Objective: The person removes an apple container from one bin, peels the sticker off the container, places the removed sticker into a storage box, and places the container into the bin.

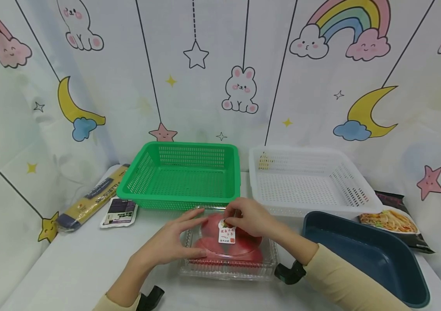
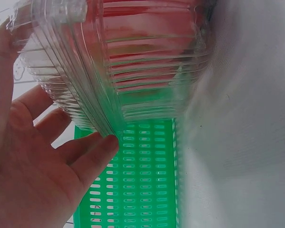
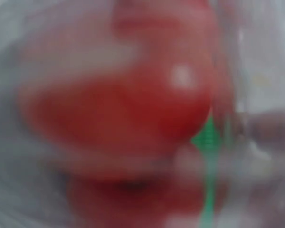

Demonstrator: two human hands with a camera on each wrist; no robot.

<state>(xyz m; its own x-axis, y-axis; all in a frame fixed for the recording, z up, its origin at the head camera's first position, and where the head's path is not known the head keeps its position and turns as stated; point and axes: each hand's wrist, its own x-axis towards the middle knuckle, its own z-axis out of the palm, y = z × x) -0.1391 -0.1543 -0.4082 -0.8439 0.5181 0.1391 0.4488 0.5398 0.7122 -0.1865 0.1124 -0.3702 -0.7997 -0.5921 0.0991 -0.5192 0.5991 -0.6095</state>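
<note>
A clear plastic clamshell box [image 1: 228, 271] of red tomatoes [image 1: 245, 255] sits at the front middle of the table, its lid down. On the lid is a white sticker [image 1: 226, 233] with red writing. My right hand [image 1: 249, 218] pinches the sticker's upper end between thumb and curled fingers. At the box's left side, my left hand [image 1: 170, 242] is spread, thumb along the front and fingers toward the back. In the left wrist view its fingertips [image 2: 110, 144] touch the ribbed rim. The right wrist view is blurred, with a large tomato [image 3: 128, 109] filling it.
Behind the box stand a green basket [image 1: 181, 203] and a white basket [image 1: 314, 206]. A dark blue tub [image 1: 364, 255] is close by the right forearm, with a noodle packet [image 1: 393, 221] beyond it. A spaghetti pack [image 1: 92, 201] and a small pouch [image 1: 119, 212] lie back left.
</note>
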